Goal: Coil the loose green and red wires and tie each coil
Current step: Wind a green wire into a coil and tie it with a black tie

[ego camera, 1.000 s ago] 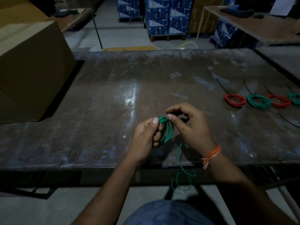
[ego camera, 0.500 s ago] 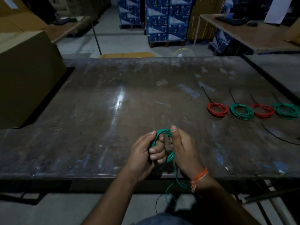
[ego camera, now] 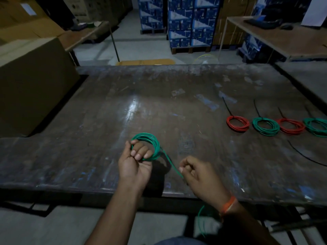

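Near the lower centre of the frame, a green wire coil (ego camera: pixel 147 146) is gripped by the left hand (ego camera: pixel 135 162), fingers curled through its loops. A loose green strand (ego camera: pixel 170 162) leaving the coil is pinched by the right hand (ego camera: pixel 198 174), lower right of centre, and trails below the counter (ego camera: pixel 88 156) edge. At the right edge, four tied coils (ego camera: pixel 265 126), alternating red and green, are laid in a row. A cardboard box (ego camera: pixel 33 85) is seen at the left.
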The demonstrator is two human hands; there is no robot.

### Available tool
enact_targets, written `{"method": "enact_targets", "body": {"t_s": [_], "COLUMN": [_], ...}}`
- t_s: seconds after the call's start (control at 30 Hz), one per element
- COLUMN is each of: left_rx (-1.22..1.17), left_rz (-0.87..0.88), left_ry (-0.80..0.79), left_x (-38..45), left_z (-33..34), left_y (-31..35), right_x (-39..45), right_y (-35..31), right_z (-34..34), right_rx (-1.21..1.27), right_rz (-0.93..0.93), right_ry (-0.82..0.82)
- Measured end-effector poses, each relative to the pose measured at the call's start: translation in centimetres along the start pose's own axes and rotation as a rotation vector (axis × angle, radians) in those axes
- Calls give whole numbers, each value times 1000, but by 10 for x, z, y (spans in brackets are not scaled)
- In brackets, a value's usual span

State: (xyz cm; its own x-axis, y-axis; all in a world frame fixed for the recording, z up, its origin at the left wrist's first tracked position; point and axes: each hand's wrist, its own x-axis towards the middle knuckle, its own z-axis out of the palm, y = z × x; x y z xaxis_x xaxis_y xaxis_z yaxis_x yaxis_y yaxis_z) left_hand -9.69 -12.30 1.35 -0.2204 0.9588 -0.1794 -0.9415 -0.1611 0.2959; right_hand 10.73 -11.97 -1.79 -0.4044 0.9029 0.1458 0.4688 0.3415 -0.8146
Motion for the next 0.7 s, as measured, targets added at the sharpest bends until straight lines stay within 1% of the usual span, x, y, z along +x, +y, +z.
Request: {"method": "enact_targets", "body": {"t_s": [0.07,0.13,0.23,0.3,0.37,0.5,0.57,0.6,0.7], "left_rx": [95,246,550,767,913,1139,1162,1129,1109], "left_rz": [105,181,298,342,323,268,233,204,157], "left_ry": [16,22,26,-6,-90,-242,-292,-299,-335], "left_x": [5,6,2,-5,-14,-19,-19,-20,-19], "left_z": [-2,-4,-7,-5,-5,-12,-13,-11,-12], "left_y": [5,5,-2,-6,-6,5,11,15,23], "right_x": [-3,-4,-3,-2,3,21,30,34,46], "right_y": [-9,-25,-53,-69,-81,-96,-99,-99,-100], "right_z": [-1,-4,-9,-10,-10,-16,-18,-19,-16], "right_rx": [-82,-67,4,6,-3,-13,-23,-23,-37], "right_rz": [-26,-58,-88,-121,-149,-194,-217,-229,-262], "right_ry": [-101,-176,-282,-330,-299,-91,-2,26,78]}}
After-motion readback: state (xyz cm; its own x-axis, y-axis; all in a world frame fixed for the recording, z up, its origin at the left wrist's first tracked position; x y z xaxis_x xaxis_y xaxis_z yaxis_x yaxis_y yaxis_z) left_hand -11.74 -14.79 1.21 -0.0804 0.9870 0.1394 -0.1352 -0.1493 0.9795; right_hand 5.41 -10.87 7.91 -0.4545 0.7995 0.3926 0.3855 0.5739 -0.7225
